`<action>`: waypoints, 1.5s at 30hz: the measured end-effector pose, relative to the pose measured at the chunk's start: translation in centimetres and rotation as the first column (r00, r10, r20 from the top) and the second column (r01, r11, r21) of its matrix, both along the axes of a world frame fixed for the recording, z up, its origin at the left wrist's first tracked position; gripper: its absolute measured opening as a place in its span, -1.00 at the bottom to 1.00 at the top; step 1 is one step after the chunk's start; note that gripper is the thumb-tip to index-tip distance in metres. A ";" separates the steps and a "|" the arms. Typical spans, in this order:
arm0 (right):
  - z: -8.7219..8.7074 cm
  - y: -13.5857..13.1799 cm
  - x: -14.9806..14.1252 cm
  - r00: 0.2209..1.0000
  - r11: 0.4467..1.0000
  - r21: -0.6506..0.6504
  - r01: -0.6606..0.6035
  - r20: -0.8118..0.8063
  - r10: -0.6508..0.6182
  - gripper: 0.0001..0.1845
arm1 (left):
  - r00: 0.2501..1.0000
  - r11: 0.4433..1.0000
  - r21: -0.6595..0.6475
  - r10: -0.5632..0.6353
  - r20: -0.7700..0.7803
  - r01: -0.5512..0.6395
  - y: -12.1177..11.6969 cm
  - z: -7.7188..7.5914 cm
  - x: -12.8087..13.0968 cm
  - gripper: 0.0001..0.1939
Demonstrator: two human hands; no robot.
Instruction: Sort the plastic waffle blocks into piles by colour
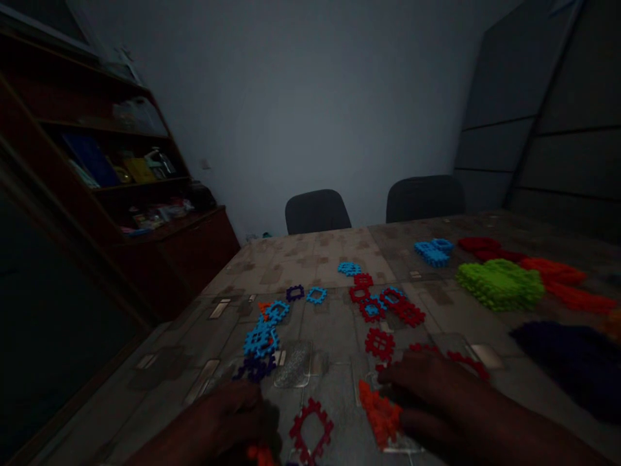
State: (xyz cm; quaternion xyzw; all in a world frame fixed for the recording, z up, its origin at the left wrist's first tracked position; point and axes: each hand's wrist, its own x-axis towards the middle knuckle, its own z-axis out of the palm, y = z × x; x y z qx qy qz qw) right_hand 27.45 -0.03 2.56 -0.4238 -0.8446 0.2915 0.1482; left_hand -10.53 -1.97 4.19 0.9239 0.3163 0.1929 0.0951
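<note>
Nearest of all, orange toothed plastic piece [262, 455] beneath left hand [235, 413]. Handle by flat faces, keeping teeth from snagging. Left hand curled low, finger closure impossible to tell in dim light; right hand [431, 388] palm-down, fingers pinching an orange toothed plastic stack [381, 414] above the worktop [310, 255], right of a red toothed plastic frame [310, 408].

Shelving unit [169, 249]: left of frame. Two chairs [317, 212] behind table [334, 336]. Loose pieces [380, 343] on table, centre; piled pieces [502, 283], right.
</note>
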 end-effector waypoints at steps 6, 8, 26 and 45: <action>1.0 -0.1 -1.6 0.963 0.955 -0.289 -0.066 -0.270 -0.015 -0.65 | 0.984 0.965 0.261 -0.079 0.157 0.036 1.3 1.9 6.0 -0.71; 0.9 0.0 -2.0 0.908 0.905 -0.404 -0.131 -0.416 -0.054 -0.67 | 0.970 0.921 0.389 -0.098 0.224 0.003 1.8 0.5 8.4 -0.65; -0.4 1.6 -1.7 0.773 0.831 -0.556 -0.015 -0.533 -0.343 -0.71 | 0.949 0.895 0.408 0.051 0.311 -0.182 4.5 -2.7 8.0 -0.75; -0.8 1.7 -1.1 0.988 0.960 -0.278 0.034 -0.136 -0.074 -0.86 | 0.939 0.848 0.468 0.090 0.332 -0.247 5.8 -1.3 6.3 -0.68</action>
